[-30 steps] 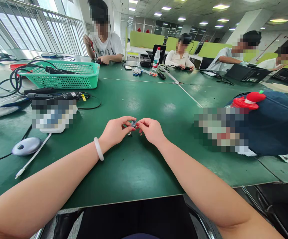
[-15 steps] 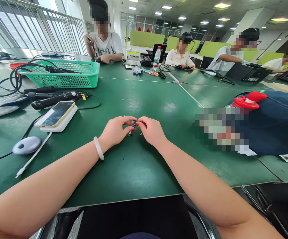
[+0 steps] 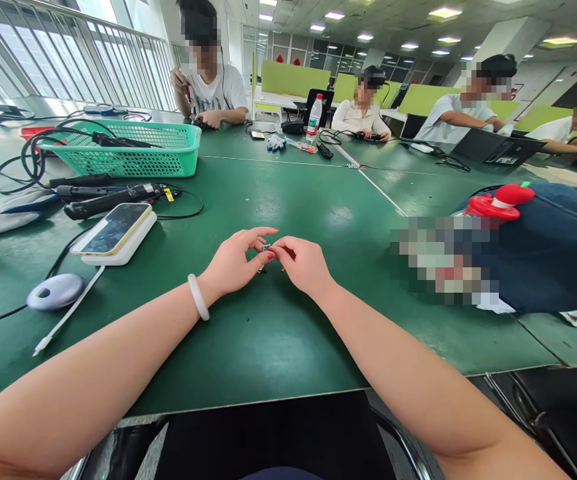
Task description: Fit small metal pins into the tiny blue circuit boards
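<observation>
A tiny dark blue-and-silver piece, like a small circuit board (image 3: 266, 247), is held just above the green table (image 3: 248, 347). My right hand (image 3: 304, 265) pinches its right side between thumb and index finger. On the other side, the thumb of my left hand (image 3: 231, 263) presses near it with a finger behind, while the left index finger is raised off it. Fingers cover most of the piece. Below the left thumb lies a small metallic bit (image 3: 262, 271), partly hidden. Another tiny reddish bit (image 3: 283, 269) shows beneath the right fingers.
At left lie a phone (image 3: 113, 229) on a white box, a grey oval puck (image 3: 55, 292), black handheld tools (image 3: 113, 200), a glove (image 3: 3, 213) and a green basket (image 3: 133, 150). A dark blue bag (image 3: 543, 247) sits right. A bottle (image 3: 313, 119) and several people are across the table.
The left index finger has lifted away from the small circuit board, and the board now sits turned, showing less of its face. My right hand has barely shifted.
</observation>
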Demonstrator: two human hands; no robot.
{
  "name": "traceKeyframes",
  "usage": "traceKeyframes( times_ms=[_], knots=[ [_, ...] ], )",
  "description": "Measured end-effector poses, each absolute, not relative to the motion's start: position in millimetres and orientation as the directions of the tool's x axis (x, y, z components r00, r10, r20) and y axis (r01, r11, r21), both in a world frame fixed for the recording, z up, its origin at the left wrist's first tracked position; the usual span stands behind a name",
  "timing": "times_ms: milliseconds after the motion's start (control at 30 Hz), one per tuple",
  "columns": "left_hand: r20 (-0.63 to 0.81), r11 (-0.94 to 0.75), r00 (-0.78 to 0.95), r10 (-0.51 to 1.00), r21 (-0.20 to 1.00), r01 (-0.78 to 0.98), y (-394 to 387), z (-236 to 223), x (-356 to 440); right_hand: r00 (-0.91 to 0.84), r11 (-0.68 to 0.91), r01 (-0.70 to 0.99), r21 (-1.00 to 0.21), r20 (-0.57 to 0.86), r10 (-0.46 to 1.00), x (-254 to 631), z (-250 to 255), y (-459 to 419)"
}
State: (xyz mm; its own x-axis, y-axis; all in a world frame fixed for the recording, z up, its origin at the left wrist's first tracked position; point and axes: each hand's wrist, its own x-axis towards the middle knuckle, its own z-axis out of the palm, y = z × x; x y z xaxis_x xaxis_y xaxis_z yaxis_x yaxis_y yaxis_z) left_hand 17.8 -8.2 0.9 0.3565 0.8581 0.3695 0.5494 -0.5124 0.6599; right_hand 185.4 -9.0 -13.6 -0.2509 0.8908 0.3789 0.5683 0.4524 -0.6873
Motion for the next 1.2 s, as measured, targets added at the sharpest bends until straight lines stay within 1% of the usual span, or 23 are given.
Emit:
traceKeyframes(
  times_ms=[100,233,333,467,533,633,700,733,767,833,967,1067,1200],
  knots=[
    [0.341,-0.459,0.307,0.888,0.658,0.596,-7.4,1.8,17.7,-0.272,0.460,0.560,-0.689,0.371,0.888,186.3,-14.2,-8.0],
    [0.286,-0.341,0.195,0.938,0.667,0.662,-4.1,1.4,14.8,-0.264,0.439,0.561,-0.702,0.351,0.898,188.7,-16.1,-4.9],
    [0.218,-0.272,0.165,0.962,0.711,0.648,-0.9,-1.4,11.9,-0.245,0.421,0.570,-0.706,0.342,0.907,191.0,-16.3,-3.2],
    [0.084,-0.164,0.157,0.984,0.777,0.608,0.8,-6.8,12.6,-0.200,0.374,0.593,-0.713,0.319,0.926,195.6,-13.6,-1.8],
    [0.028,-0.108,0.155,0.987,0.837,0.536,-0.1,-8.6,15.9,-0.181,0.335,0.615,-0.714,0.286,0.941,198.2,-13.2,0.0],
    [-0.096,0.033,0.210,0.973,0.958,0.286,-3.6,-7.7,22.7,-0.185,0.285,0.657,-0.698,0.218,0.958,201.0,-15.7,4.1],
    [-0.172,0.141,0.299,0.939,0.983,0.121,-6.3,-5.1,26.2,-0.217,0.277,0.685,-0.674,0.174,0.961,201.6,-18.3,6.2],
    [-0.183,0.169,0.339,0.923,0.983,0.069,-7.2,-3.8,27.1,-0.239,0.282,0.695,-0.662,0.157,0.958,201.5,-19.3,6.7],
    [-0.175,0.174,0.367,0.913,0.984,0.038,-7.8,-2.7,27.4,-0.264,0.293,0.703,-0.648,0.146,0.954,201.2,-20.1,6.8],
    [-0.131,0.128,0.379,0.916,0.991,0.035,-7.5,-2.0,26.3,-0.316,0.332,0.711,-0.620,0.140,0.938,200.5,-20.5,5.7],
    [-0.059,0.008,0.259,0.964,0.981,0.192,-3.3,-4.7,22.2,-0.411,0.410,0.709,-0.574,0.136,0.901,198.1,-18.7,1.5],
    [-0.050,0.004,0.185,0.981,0.970,0.242,-0.2,-7.3,21.0,-0.446,0.452,0.723,-0.522,0.146,0.883,195.5,-16.3,-0.9],
    [-0.051,0.007,0.185,0.981,0.973,0.230,2.3,-9.5,21.2,-0.471,0.479,0.724,-0.496,0.153,0.869,193.3,-15.3,-1.7]
  ],
)
